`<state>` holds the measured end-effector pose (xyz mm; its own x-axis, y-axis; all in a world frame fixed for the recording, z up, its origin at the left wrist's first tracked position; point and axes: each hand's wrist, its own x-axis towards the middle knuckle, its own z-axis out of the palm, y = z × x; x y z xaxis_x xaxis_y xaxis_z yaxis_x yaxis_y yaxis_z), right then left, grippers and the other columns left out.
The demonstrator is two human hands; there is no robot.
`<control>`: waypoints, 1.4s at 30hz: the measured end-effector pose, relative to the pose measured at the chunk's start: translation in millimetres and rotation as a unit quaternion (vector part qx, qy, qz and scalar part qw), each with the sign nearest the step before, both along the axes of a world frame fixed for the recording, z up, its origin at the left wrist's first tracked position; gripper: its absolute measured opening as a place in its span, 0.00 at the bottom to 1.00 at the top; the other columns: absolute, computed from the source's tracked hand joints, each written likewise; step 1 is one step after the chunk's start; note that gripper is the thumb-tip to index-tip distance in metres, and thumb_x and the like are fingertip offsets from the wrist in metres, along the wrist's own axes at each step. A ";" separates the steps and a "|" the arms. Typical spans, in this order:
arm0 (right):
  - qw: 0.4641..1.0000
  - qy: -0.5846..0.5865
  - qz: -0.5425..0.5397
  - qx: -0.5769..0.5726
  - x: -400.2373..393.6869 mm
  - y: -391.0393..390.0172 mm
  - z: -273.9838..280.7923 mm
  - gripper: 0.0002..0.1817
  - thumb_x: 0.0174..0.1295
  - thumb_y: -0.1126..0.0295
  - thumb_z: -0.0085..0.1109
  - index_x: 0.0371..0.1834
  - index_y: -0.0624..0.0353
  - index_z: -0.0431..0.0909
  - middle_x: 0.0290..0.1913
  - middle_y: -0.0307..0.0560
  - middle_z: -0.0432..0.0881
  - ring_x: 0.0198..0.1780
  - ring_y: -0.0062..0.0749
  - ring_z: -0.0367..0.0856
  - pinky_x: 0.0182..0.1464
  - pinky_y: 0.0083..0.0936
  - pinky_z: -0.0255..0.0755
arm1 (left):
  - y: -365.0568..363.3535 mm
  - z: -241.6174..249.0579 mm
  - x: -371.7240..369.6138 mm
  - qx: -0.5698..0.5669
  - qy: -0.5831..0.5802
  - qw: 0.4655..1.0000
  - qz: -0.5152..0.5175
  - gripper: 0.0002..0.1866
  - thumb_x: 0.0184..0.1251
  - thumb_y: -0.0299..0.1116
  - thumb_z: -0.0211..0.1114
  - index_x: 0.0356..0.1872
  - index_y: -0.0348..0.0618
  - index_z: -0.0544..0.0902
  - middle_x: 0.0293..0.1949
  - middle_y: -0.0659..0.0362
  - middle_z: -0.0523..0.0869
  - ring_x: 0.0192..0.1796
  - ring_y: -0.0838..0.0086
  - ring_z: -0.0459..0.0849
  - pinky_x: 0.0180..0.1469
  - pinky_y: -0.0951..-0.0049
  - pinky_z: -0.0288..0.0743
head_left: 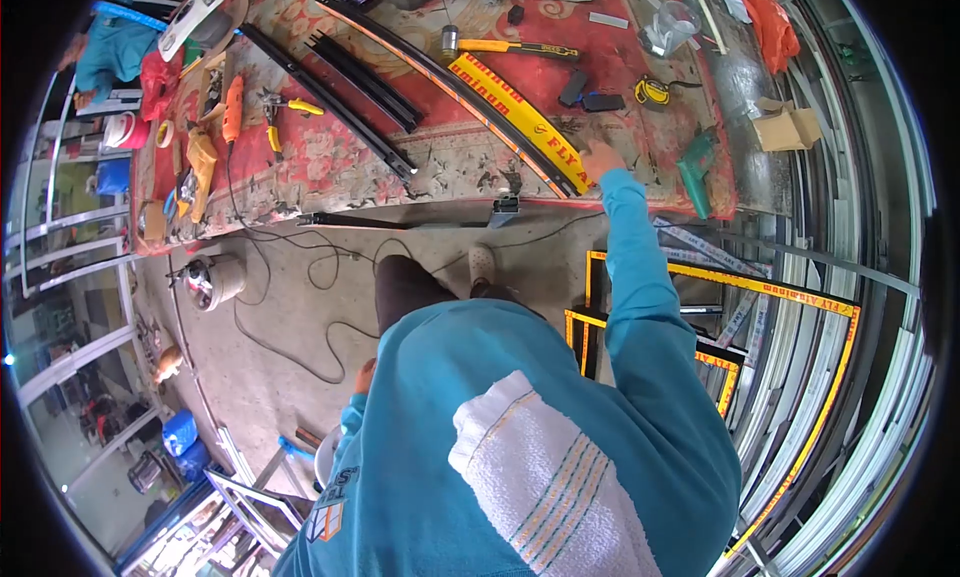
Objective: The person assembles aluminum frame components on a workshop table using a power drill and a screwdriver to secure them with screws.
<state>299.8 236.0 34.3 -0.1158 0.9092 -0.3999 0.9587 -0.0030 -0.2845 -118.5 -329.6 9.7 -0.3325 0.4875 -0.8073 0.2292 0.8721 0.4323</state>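
My right hand (600, 161) is at the near right end of a long black aluminium profile (520, 117) with yellow "FLY Aluminum" film, its fingers closed about that end. The profile lies slantwise across the table. My left hand (366, 376) hangs low beside my body, partly hidden by my sleeve and shirt; its fingers do not show clearly. Just beyond the profile lies a hammer (515, 48) with a yellow and black handle. Left of it are a black profile (330, 102) and a shorter ribbed black one (365, 82).
The table's red patterned cover (320, 162) is worn. On it lie pliers (273, 127), an orange corded tool (234, 109), a tape measure (652, 92) and a green tool (695, 175). A cord (320, 372) crosses the floor near a bucket (215, 281). Yellow-filmed frames (780, 288) stand right.
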 end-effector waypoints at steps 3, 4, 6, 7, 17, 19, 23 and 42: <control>1.000 0.012 0.026 0.002 7.9 3.7 -14.7 0.31 0.70 0.50 0.44 0.67 0.62 0.71 0.67 0.61 0.74 0.68 0.55 0.71 0.71 0.42 0.63 | -6.4 4.6 13.5 0.006 -0.026 0.999 -0.038 0.24 0.73 0.49 0.57 0.59 0.43 0.80 0.54 0.51 0.85 0.53 0.62 0.84 0.53 0.64 0.78; 0.999 0.002 0.028 -0.043 1.4 4.3 -0.8 0.32 0.71 0.49 0.44 0.68 0.63 0.71 0.67 0.62 0.73 0.68 0.56 0.70 0.71 0.41 0.62 | -8.9 7.0 17.1 0.011 -0.036 0.998 -0.053 0.24 0.73 0.49 0.57 0.59 0.43 0.80 0.54 0.51 0.85 0.53 0.62 0.84 0.54 0.64 0.78; 0.999 0.037 0.009 0.025 2.5 -1.7 -14.5 0.33 0.71 0.46 0.43 0.67 0.62 0.71 0.64 0.66 0.75 0.65 0.60 0.73 0.68 0.47 0.65 | -13.2 13.6 21.4 0.025 -0.061 0.994 -0.085 0.24 0.73 0.50 0.56 0.60 0.43 0.80 0.55 0.51 0.84 0.54 0.62 0.84 0.55 0.63 0.78; 0.998 0.050 0.012 0.024 5.5 -0.2 -21.1 0.34 0.71 0.45 0.43 0.68 0.63 0.70 0.66 0.66 0.73 0.67 0.60 0.71 0.69 0.46 0.63 | -14.7 14.8 21.0 0.035 -0.075 0.991 -0.106 0.24 0.73 0.50 0.56 0.60 0.43 0.80 0.56 0.51 0.84 0.54 0.62 0.83 0.55 0.63 0.78; 0.998 0.068 0.006 -0.005 16.8 5.8 -16.5 0.45 0.68 0.35 0.44 0.70 0.69 0.66 0.72 0.65 0.66 0.73 0.55 0.64 0.74 0.39 0.56 | 39.5 62.2 20.6 -0.064 -0.081 0.995 -0.005 0.20 0.72 0.43 0.57 0.55 0.41 0.82 0.45 0.56 0.87 0.38 0.71 0.85 0.34 0.68 0.82; 0.998 0.070 -0.005 -0.006 15.8 1.6 -12.4 0.45 0.68 0.35 0.44 0.70 0.69 0.67 0.71 0.65 0.67 0.73 0.55 0.64 0.74 0.39 0.56 | 53.5 57.3 9.5 -0.046 -0.048 0.998 -0.011 0.18 0.71 0.41 0.58 0.55 0.43 0.82 0.43 0.58 0.86 0.35 0.72 0.85 0.32 0.68 0.82; 0.996 0.080 -0.017 -0.029 17.1 2.8 -7.1 0.46 0.68 0.34 0.43 0.72 0.68 0.64 0.74 0.63 0.64 0.77 0.51 0.58 0.77 0.34 0.50 | 85.7 56.4 -15.2 0.019 -0.125 0.973 0.195 0.16 0.70 0.39 0.62 0.55 0.47 0.82 0.42 0.59 0.86 0.36 0.71 0.85 0.35 0.67 0.83; 0.969 0.225 -0.102 0.015 -11.7 -57.9 84.1 0.33 0.69 0.58 0.58 0.72 0.66 0.63 0.69 0.61 0.70 0.68 0.49 0.73 0.68 0.34 0.67 | 90.3 -33.7 -167.1 -0.127 -0.153 0.961 0.193 0.21 0.72 0.46 0.59 0.59 0.47 0.76 0.54 0.55 0.83 0.42 0.62 0.86 0.40 0.60 0.83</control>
<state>288.1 178.1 118.4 -0.0879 0.9420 -0.3240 0.7182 -0.1654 -0.6759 -285.6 -239.2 -24.0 -0.1765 0.1500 -0.9728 -0.2364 0.9529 0.1898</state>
